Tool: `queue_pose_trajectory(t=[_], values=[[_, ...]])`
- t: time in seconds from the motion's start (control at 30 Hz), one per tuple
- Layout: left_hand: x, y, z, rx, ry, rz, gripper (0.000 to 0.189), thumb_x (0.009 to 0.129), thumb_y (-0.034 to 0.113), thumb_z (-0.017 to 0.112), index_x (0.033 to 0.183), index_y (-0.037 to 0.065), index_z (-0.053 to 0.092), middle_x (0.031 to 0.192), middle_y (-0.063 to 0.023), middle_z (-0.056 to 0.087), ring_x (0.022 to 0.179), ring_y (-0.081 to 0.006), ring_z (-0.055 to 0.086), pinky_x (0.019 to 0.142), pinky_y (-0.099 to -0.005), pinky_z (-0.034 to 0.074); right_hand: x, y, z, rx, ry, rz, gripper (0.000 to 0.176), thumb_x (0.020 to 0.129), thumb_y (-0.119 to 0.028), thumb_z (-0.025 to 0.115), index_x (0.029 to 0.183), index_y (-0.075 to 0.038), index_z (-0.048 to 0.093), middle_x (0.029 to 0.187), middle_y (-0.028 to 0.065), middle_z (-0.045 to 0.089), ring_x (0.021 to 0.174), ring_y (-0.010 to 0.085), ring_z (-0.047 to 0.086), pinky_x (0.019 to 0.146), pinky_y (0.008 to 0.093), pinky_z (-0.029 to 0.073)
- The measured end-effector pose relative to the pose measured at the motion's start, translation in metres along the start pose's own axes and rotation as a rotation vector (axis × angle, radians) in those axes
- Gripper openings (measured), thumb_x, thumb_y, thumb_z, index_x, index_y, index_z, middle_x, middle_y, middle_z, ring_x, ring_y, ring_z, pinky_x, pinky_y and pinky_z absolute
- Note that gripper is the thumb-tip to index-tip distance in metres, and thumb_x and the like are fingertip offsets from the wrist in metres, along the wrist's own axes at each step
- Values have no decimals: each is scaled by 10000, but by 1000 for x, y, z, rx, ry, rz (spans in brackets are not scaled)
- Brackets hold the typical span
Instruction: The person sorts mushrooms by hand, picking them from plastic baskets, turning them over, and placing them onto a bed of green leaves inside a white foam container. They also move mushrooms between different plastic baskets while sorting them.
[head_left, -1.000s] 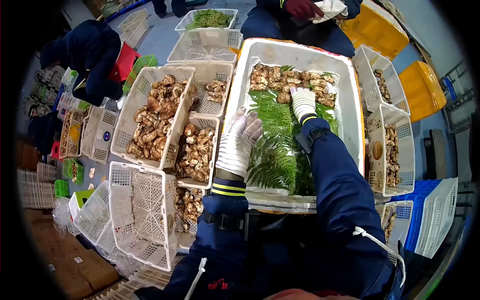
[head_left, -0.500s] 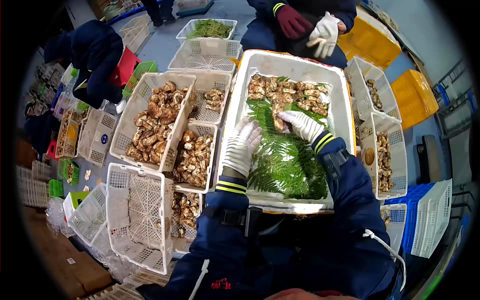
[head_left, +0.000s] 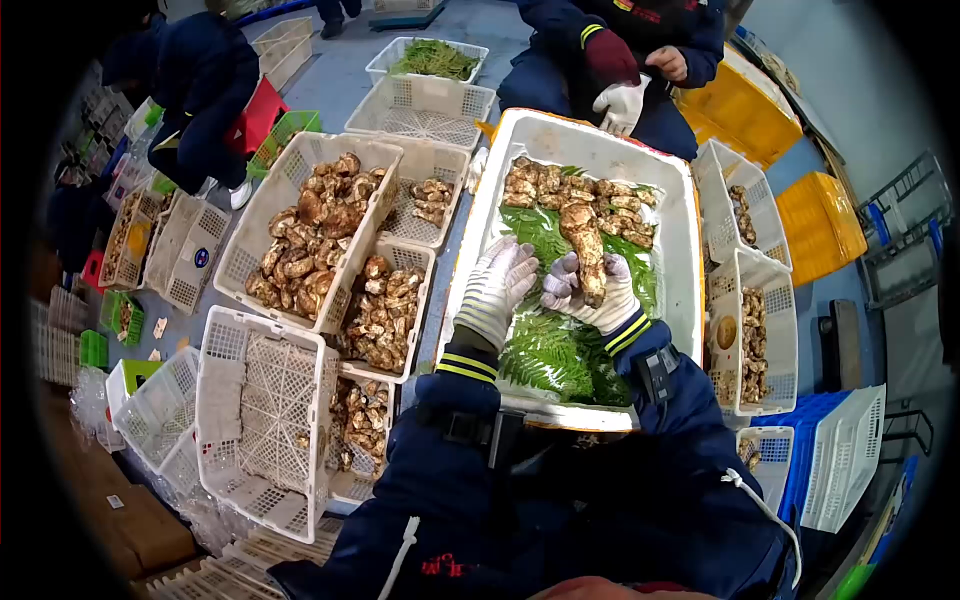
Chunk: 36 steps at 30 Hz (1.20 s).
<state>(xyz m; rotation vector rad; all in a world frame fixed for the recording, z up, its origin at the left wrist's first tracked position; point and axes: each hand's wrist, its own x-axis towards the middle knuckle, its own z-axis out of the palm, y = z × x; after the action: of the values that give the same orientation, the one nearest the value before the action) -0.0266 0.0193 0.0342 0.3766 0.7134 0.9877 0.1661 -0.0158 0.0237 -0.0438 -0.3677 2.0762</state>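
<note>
A white foam box point(head_left: 683, 235) stands before me, lined with green fern leaves point(head_left: 545, 350). Along its far end lie several brown-and-white mushrooms point(head_left: 622, 205). My right hand point(head_left: 612, 300), in a striped glove, is closed around the lower stem of a large mushroom point(head_left: 585, 240), held cap away from me over the ferns. The cap overlaps the row behind it. At the box's left side is my left hand point(head_left: 493, 290), also gloved, its fingers stretched out and holding nothing.
White crates of mushrooms point(head_left: 310, 240) stand left, beside an upturned-looking lattice crate point(head_left: 270, 420). More mushroom crates point(head_left: 752, 340) line the right. Opposite, a co-worker's gloved hand point(head_left: 622, 103) is near the box's far rim. Fern fronds point(head_left: 435, 60) fill a far basket.
My right hand has raised the large mushroom from the row and brought it nearer to me. My left hand stays about where it was. The co-worker's bare hand now shows apart from the glove.
</note>
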Motion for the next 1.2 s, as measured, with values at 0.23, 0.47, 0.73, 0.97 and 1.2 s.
queue_pose_trajectory(t=[0.23, 0.47, 0.73, 0.97, 1.2], values=[[22, -25, -29, -5, -235, 33, 464, 984, 286, 592, 1361, 39, 480, 1261, -135, 597, 1117, -242, 599, 944, -382, 521, 0, 3, 19, -1503, 583, -330, 284, 986, -295, 556, 891, -41, 640, 737, 0, 510, 698, 124, 493, 663, 275, 419], [2, -20, -1, 710, -365, 180, 761, 935, 187, 652, 1520, -36, 219, 1548, -224, 319, 1427, -285, 333, 1139, -345, 330, 3, 15, 9, -1471, 695, -403, 290, 954, -251, 643, 990, 35, 675, 864, 76, 669, 787, 134, 571, 730, 290, 469], [-1, -30, 6, 1200, -58, 461, 800, 845, 178, 709, 1490, -40, 289, 1370, -253, 534, 1235, -290, 559, 1031, -325, 447, 3, 22, 18, -1799, 648, -443, 292, 875, -233, 717, 897, 47, 641, 866, 147, 590, 804, 281, 577, 752, 369, 459], [-17, -18, 22, 1216, -1, 357, 639, 881, 191, 621, 1436, -22, 388, 1135, -280, 652, 1054, -357, 652, 889, -396, 515, 1, 27, 6, -1855, 766, -418, 473, 844, -308, 763, 1023, 118, 664, 1081, 260, 650, 1017, 350, 619, 937, 395, 463], [-4, -29, 12, 1385, 156, 312, 586, 883, 338, 577, 1325, -41, 512, 1037, -306, 665, 995, -421, 651, 862, -441, 522, 1, 34, 20, -2061, 662, -528, 419, 857, -322, 736, 1004, 67, 686, 1073, 253, 645, 1040, 395, 598, 939, 448, 456]])
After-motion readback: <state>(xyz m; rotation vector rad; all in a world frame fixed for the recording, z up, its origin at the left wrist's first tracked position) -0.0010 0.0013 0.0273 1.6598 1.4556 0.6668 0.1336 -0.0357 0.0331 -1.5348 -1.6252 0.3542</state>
